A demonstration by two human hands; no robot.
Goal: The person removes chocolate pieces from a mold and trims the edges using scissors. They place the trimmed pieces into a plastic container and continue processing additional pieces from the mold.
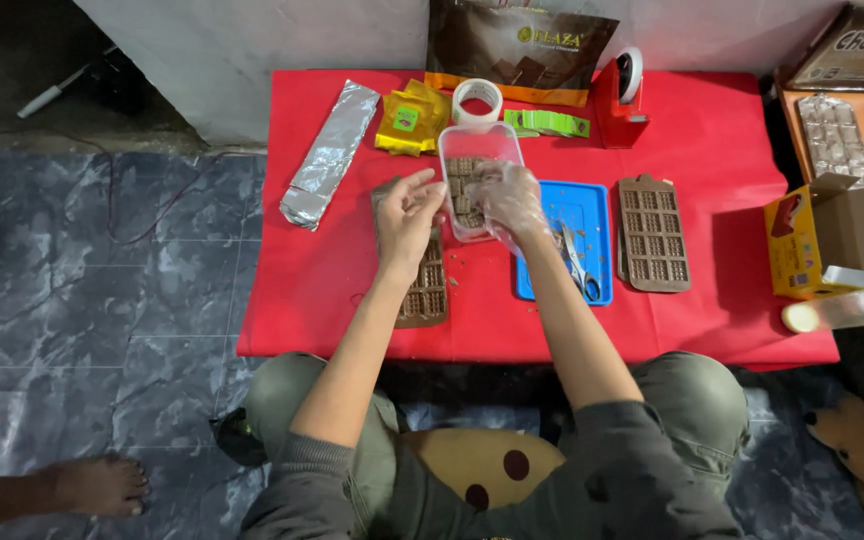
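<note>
Reaching over a low table with a red cloth point(712, 140), the person works at a clear plastic container point(479, 150) that holds brown chocolate pieces and stands near the middle of the cloth. The right hand point(510, 200), in a thin see-through glove, curls over the container's near end with its fingers bent down into it; whether they pinch a piece I cannot tell. The left hand point(407, 215) is bare, fingers loosely curled and slightly apart, its tips touching the container's left wall, with nothing clearly gripped. Under the left wrist lies a brown chocolate mould point(426, 295), and a second brown mould point(654, 235) lies well to the right. Between them, just beside the container, sits a blue tray point(592, 205) with scissors point(579, 270) in it. Farther back lie a folded strip of silver foil point(332, 155), yellow wrappers point(410, 120), a roll of tape point(477, 98), and a red tape dispenser point(620, 100).
</note>
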